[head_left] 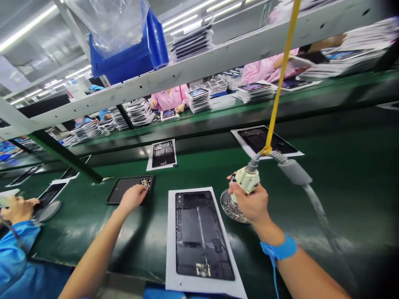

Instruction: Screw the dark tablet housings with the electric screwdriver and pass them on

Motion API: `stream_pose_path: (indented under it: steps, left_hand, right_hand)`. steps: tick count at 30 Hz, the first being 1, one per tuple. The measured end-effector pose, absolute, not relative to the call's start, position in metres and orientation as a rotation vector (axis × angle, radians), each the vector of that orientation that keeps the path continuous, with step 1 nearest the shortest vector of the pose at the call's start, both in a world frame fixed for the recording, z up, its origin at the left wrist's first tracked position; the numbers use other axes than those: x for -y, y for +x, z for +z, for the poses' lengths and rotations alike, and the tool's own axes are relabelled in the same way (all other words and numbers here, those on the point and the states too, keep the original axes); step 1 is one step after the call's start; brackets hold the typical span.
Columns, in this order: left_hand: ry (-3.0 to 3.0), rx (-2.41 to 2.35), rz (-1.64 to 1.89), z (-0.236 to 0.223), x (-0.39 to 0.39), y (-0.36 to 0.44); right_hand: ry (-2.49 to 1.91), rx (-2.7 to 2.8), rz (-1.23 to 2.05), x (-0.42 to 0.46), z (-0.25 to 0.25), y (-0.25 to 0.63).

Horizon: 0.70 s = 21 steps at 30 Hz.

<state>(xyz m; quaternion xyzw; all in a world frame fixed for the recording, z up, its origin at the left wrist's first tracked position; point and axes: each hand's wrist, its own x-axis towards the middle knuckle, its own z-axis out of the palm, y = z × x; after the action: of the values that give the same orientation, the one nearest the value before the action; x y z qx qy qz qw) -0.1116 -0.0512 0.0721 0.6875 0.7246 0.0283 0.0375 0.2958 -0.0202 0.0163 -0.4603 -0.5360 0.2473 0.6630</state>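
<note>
The workspace is a factory hall with ceiling strip lights; a green tabletop (75,224) crosses the view beneath a white shelf rail (199,68) carrying a blue bin (124,64). A tablet housing (202,236) lies open side up on a white sheet (172,249), between the two hands and close to the near edge of the tabletop. The left hand (134,197) reaches over the right side of a black tray (121,190), fingers drawn together at small metal parts (145,182); whether the fingertips grip a part cannot be determined. The right hand (254,203) is clamped around a pale green corded tool (246,180), positioned over a round perforated disc (232,209) just right of the sheet; contact between tool and disc cannot be confirmed. A yellow strap (280,83) runs upward from the cord end, and a blue wristband (282,249) encircles the right wrist. Toward the far edge rest a smaller housing (163,153) and a larger housing (264,139), each on white backing. At left, a person in blue sleeves (18,245) works beside another disc (50,211). Beyond the far edge, people in pink (170,99) sit among stacked sheets (198,101).
</note>
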Motion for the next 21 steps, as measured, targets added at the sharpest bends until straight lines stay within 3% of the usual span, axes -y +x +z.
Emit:
stream_pose_path:
  steps: [6,14,21]
  left_hand:
    - [1.799,-2.46,-0.049,0.067,0.034,-0.177]
    - [1.767,-2.533,-0.018,0.051,0.03,-0.178]
    - [1.816,-2.399,0.009,0.062,0.008,-0.175]
  right_hand:
    - [-1.049,1.197,0.587,0.021,0.018,0.296]
    - [-1.047,1.227,0.536,0.02,0.014,0.296]
    - [-1.073,1.218,0.526,0.021,0.018,0.295]
